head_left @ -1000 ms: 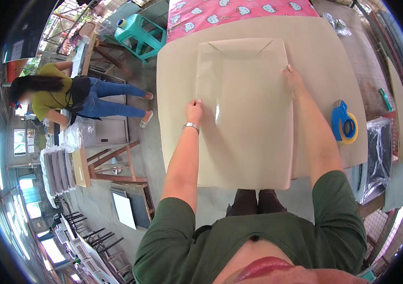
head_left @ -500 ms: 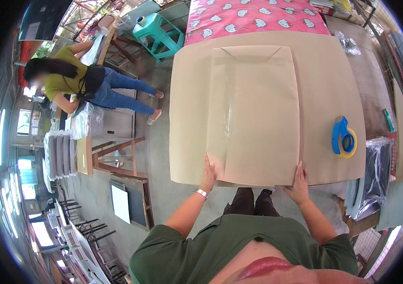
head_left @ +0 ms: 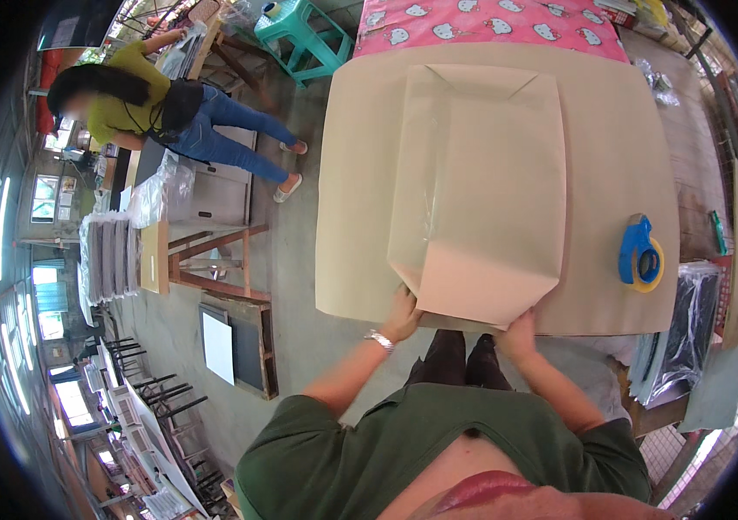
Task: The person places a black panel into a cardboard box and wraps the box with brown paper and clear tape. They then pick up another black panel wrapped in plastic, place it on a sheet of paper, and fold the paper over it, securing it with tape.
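Observation:
A flat package wrapped in brown paper point(head_left: 482, 191) lies on a large brown sheet point(head_left: 616, 173). Clear tape runs along its left part, and its near corners are now angled inward. My left hand point(head_left: 402, 315) grips the near left corner, its fingertips partly hidden by the paper. At the near right corner, my right hand point(head_left: 518, 336) is closed on the paper, with most of its fingers tucked underneath. To the right on the sheet sits a blue tape dispenser point(head_left: 637, 251) with a yellow-edged roll.
Pink patterned cloth point(head_left: 508, 24) covers the far part of the table. A teal stool point(head_left: 304, 39) stands beyond the left corner. A co-worker point(head_left: 170, 108) bends over a bench at left. Plastic-wrapped panels point(head_left: 685, 334) stand at right; a framed board point(head_left: 243, 347) leans at lower left.
Both hands have moved inward along the package's near end, and its corners have been folded in. The view has shifted slightly. The co-worker's far arm now reaches farther out.

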### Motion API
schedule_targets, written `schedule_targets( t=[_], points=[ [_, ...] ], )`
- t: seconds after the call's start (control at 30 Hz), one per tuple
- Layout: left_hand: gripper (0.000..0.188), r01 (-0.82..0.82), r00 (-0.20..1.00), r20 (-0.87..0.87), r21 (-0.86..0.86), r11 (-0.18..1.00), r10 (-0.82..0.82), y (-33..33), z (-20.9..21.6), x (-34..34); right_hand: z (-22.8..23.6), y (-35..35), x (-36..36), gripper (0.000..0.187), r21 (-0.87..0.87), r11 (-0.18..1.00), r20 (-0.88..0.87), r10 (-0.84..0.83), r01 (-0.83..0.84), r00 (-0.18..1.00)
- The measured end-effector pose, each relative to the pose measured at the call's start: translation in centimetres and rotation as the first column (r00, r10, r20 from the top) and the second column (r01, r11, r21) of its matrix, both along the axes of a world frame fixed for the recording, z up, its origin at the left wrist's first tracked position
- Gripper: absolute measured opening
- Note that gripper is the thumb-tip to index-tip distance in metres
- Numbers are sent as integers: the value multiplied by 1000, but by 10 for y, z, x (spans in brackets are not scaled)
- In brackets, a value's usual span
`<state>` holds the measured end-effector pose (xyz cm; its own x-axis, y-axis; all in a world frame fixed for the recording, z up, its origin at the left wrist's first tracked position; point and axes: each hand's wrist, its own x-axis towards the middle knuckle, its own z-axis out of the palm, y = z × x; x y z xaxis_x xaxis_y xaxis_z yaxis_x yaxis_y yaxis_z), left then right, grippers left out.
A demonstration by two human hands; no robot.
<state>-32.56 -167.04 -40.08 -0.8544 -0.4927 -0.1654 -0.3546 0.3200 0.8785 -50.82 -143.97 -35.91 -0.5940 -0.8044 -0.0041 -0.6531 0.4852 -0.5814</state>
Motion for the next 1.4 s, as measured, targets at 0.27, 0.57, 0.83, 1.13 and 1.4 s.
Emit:
schedule_targets(
  t=[0.27, 0.57, 0.83, 1.13, 1.4],
  points=[
    [74, 509, 861, 335, -592, 625, -384, -32, 21, -48, -27, 28, -75, 43, 215, 867, 131, 430, -449, 893],
    [52, 545, 837, 408, -574, 611, -364, -35, 6, -22, -8, 52, -84, 37, 139, 967, -111, 228, -212, 967],
    [48, -166, 951, 308, 539, 826, -10, -17, 42, 14, 13, 68, -11, 40, 41, 997, 504, 30, -59, 863],
    [36, -497, 856, 339, 749, 438, 391, -62, 35, -59, 9, -10, -75, 36, 243, 572, 955, -281, 783, -91],
    [26, -386, 876, 473, 804, 452, -94, 26, 74, -19, 66, 16, 14, 34, 247, 960, 964, -257, 134, 67]
  ],
)
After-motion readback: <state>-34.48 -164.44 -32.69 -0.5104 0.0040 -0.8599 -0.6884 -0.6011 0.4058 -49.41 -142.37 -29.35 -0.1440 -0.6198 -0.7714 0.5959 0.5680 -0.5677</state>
